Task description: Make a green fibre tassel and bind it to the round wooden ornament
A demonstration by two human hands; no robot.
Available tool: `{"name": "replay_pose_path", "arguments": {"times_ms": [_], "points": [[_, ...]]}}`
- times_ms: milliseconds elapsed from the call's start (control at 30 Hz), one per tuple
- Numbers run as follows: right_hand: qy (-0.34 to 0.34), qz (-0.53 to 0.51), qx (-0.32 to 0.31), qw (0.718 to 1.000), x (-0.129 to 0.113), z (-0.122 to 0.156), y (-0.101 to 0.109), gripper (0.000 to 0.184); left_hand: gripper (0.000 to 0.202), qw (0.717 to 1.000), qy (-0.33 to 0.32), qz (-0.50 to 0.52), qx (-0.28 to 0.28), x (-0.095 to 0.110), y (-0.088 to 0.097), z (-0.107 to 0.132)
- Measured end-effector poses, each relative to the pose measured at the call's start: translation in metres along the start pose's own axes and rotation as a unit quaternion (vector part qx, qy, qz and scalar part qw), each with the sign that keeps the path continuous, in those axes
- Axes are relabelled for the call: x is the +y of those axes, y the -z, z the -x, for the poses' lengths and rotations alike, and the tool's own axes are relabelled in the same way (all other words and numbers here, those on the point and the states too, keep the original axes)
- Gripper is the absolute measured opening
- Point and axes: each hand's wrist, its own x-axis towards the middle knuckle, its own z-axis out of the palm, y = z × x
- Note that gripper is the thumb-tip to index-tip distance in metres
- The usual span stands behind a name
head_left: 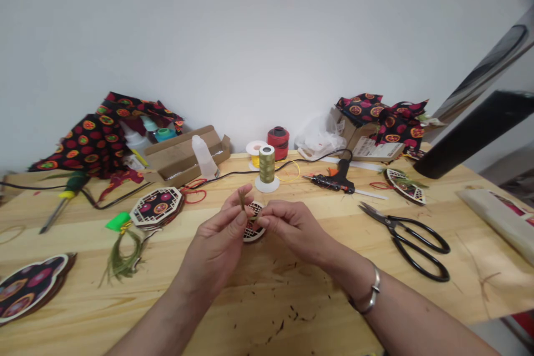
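Note:
My left hand (227,228) is closed, with a small bundle of olive-green thread (241,199) pinched between thumb and fingers. Close on its right, my right hand (290,226) pinches too, where a bit of green thread shows at the fingertips. Below and behind the fingers lies a round wooden lattice piece (253,235) with dark patterned fabric, partly hidden by both hands. A spool of olive-green thread (267,166) stands upright just beyond it. Whether a strand links the spool and the hands, I cannot tell.
Black-handled scissors (421,245) lie open at the right, near a glue gun (336,179). At the left are an octagonal fabric ornament (157,207), a green tassel (123,253) and a screwdriver (62,203). A cardboard box (183,158) and plastic bottle (203,157) stand behind.

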Motion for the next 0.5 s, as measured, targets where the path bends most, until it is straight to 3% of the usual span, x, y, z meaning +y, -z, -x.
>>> {"name": "replay_pose_path", "arguments": {"times_ms": [367, 500], "points": [[-0.013, 0.010, 0.062, 0.998, 0.004, -0.007, 0.008, 0.019, 0.016, 0.993, 0.032, 0.089, 0.068, 0.012, 0.000, -0.006], [-0.006, 0.041, 0.096, 0.994, 0.010, -0.010, 0.012, 0.019, 0.018, 0.991, 0.012, 0.109, 0.081, 0.014, 0.005, -0.010]]}}
